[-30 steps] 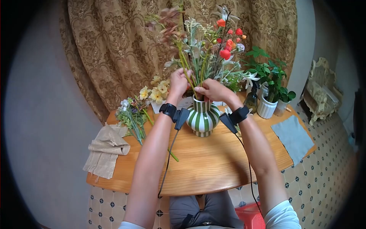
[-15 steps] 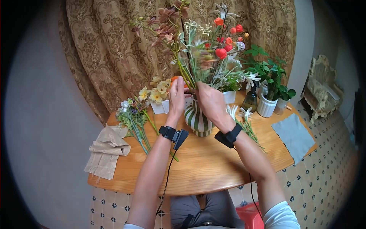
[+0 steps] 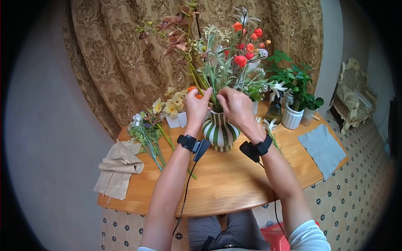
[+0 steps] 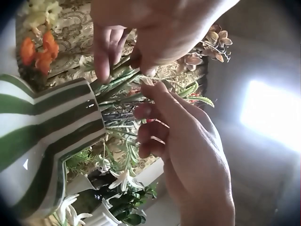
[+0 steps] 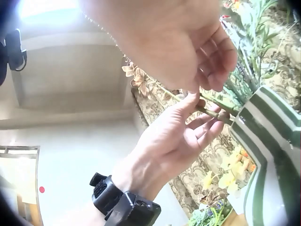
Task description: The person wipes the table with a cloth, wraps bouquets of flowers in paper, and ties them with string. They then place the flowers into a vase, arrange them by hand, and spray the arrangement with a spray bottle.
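Beige, creased paper-like wrapping [image 3: 121, 163] lies on the wooden bench [image 3: 209, 184], left of the left grip and nearer the body. Between them rests a loose bunch of green stalks and pale blossoms [image 3: 150, 141], seemingly light and springy. The left hand [image 3: 196, 111] pinches at least one knobby green stem [image 5: 209, 112] between thumb and fingers, just above the vase's mouth; higher than that grip hang brownish-pink blossoms [image 3: 176, 42]. The stem seems light yet stiff and top-heavy, so a low hold should steady it and spare the petals. Below and between the grips stands a bulbous vase [image 3: 220, 133] striped green and white, upright. Its glossy, probably ceramic wall looks slippery and breakable; the narrow neck offers the surer hold. The right hand [image 3: 236, 106] has its fingers curled beside the stalks; whether they pinch anything, one cannot tell. Above that grip, round red-orange blossoms [image 3: 240, 61] look delicate, best lifted by their stalks. Farther right of it stands a ribbed white pot [image 3: 292, 119], likely heavier.
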A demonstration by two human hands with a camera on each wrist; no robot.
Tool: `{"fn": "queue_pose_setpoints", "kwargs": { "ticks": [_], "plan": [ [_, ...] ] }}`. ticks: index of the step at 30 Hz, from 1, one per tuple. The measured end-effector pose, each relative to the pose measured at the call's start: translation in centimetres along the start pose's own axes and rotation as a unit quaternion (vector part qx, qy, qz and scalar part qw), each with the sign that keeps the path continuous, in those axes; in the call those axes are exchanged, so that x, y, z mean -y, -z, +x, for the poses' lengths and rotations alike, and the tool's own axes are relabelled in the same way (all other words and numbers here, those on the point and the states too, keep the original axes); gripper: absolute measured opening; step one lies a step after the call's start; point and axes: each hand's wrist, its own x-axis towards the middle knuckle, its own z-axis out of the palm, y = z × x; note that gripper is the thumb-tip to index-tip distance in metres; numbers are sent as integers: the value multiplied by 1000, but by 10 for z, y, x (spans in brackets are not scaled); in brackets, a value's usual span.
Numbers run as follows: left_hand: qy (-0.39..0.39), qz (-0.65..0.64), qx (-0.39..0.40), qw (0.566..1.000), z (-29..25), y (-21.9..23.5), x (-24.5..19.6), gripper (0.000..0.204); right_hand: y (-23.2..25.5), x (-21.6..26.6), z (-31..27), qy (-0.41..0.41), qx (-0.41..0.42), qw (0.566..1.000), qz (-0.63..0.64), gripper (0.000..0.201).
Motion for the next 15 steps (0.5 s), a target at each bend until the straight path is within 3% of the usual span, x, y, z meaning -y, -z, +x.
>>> {"fn": "queue_pose_setpoints", "kwargs": {
  "ticks": [1,2,4,5,6,8,9,10,13,15],
  "plan": [
    [-13,87,-42,995,5,-3,3,29,-1,-6,-4,1,-51,999,6,17],
    [-26,174,-82,981,8,-5,8,30,-1,-11,-9,0,-51,999,7,17],
    [-59,211,-101,970,8,-9,13,29,0,-21,-15,-119,-136,982,46,18],
    [-92,248,-119,957,7,-12,16,29,-2,-32,-19,-152,-133,979,42,26],
    [-93,247,-119,957,7,-15,19,29,-8,-40,-22,-151,-134,978,42,26],
    [-88,154,-144,974,8,-22,36,25,-18,-51,-27,-171,-156,969,91,44],
    [-95,87,-157,979,8,-26,42,22,-22,-55,-28,-199,-127,965,113,76],
    [-95,87,-155,979,6,-26,39,22,-25,-57,-28,-200,-128,965,113,76],
    [-78,94,-95,988,-2,-25,28,17,-23,-59,-19,-185,44,957,221,112],
    [-41,148,-62,986,-7,-23,21,16,-29,-54,-14,-141,35,969,200,110]
  ]
}}
